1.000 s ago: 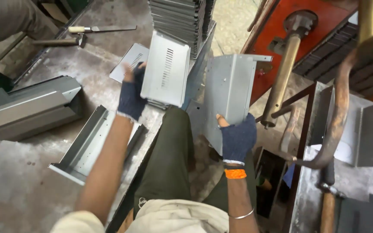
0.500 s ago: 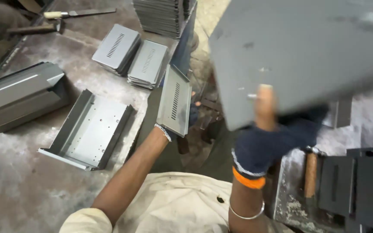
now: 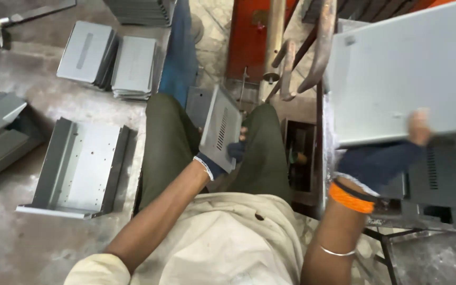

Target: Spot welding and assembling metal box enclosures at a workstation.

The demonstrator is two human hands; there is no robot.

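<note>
Beside red press post (image 3: 274,37), 2 gloved hands gripped stiff, light, sharp-edged sheet parts: left hand (image 3: 222,158) clamped vented cover (image 3: 220,125) by lower edge; right hand (image 3: 381,158) clamped big panel (image 3: 407,79) at bottom rim.

Open grey metal tray (image 3: 80,166) on concrete floor (image 3: 6,243). Two stacks of flat grey panels (image 3: 109,60) behind it. Red machine frame (image 3: 244,37) beyond.

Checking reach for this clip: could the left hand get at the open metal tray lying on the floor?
Probably not right now: the left hand is already holding a vented panel over the lap, while the tray lies apart with nothing blocking it.
</note>
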